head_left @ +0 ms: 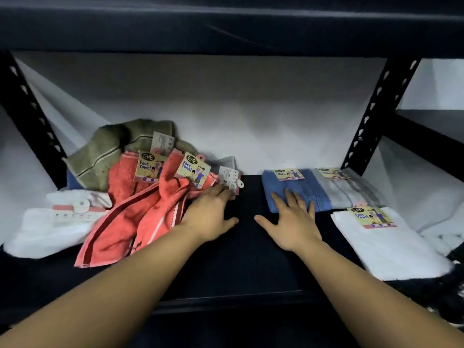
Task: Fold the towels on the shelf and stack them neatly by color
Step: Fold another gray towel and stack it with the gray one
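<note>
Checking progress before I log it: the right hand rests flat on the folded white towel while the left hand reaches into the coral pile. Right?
Not quite. In the head view the right hand rests flat on the folded blue towel, not the white one; the left hand does reach into the coral pile.

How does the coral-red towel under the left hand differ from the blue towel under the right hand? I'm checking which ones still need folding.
The coral-red terry towel lies crumpled and spread loose in the pile on the left; the blue terry towel is folded into a flat rectangle on the right. The coral-red one overlaps other towels; the blue one lies beside a folded grey towel. Left hand touches the coral-red one, right hand rests on the blue. Both carry Face Towel tags.
</note>
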Tool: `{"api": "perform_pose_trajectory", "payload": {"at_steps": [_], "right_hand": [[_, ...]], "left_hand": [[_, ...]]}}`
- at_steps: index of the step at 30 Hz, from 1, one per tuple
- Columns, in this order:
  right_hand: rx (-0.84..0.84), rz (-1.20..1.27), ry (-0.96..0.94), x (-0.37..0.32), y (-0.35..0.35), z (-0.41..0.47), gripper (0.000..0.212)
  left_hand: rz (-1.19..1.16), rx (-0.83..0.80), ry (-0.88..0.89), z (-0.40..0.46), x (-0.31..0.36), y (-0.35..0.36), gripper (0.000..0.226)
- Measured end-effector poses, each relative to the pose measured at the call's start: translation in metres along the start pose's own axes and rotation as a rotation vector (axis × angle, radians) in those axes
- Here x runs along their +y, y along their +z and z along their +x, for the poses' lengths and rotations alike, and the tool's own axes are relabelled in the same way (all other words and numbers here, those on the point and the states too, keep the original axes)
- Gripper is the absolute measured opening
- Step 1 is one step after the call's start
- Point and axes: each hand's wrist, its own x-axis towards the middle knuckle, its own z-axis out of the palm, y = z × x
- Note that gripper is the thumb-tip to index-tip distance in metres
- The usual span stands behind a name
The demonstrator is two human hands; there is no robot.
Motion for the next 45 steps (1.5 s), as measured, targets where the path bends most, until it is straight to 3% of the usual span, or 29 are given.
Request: {"api": "perform_pose_trajectory", "payload": {"at_steps": [5, 10, 13, 17, 20, 25, 28, 31, 34, 36, 45], "right_hand": [[0.001, 0.039, -0.006, 0.003, 0.000, -0.002, 0.090], [0.017, 0.068, -0.013, 0.004, 0.001, -0.001, 0.089], [0.025, 0.073, -0.012, 0.004, 0.001, -0.001, 0.087], [0.045, 0.108, -0.003, 0.002, -0.001, -0.003, 0.083], [0.149, 0.166, -0.049, -0.001, -0.002, -0.006, 0.083], [0.339, 0.320, -0.274, -0.034, -0.022, 0.013, 0.082], [0.372, 0.315, -0.461, -0.062, -0.032, 0.034, 0.055], [0.336, 0.257, -0.533, -0.072, -0.036, 0.043, 0.020], [0.323, 0.278, -0.483, -0.065, -0.038, 0.040, 0.016], [0.333, 0.298, -0.453, -0.058, -0.038, 0.039, 0.017], [0.449, 0.424, -0.446, -0.058, -0.073, 0.019, 0.017]], "left_hand": [[0.333, 0.014, 0.033, 0.048, -0.007, 0.003, 0.054], [0.453, -0.012, 0.046, 0.069, -0.015, 0.008, 0.025], [0.326, 0.084, 0.072, 0.064, -0.023, 0.013, 0.015], [-0.062, 0.263, 0.035, 0.046, -0.025, 0.005, 0.012], [-0.293, 0.289, 0.025, 0.029, -0.029, -0.010, 0.009], [-0.371, 0.265, 0.076, 0.006, -0.028, -0.028, 0.007], [-0.374, 0.226, 0.108, 0.002, -0.025, -0.037, 0.006], [-0.229, 0.174, 0.154, -0.007, -0.030, -0.048, 0.018], [0.216, 0.210, 0.156, -0.019, -0.050, -0.053, 0.064], [0.346, 0.144, 0.112, -0.026, -0.062, -0.056, 0.088], [0.368, 0.075, 0.079, -0.018, -0.070, -0.053, 0.094]]}}
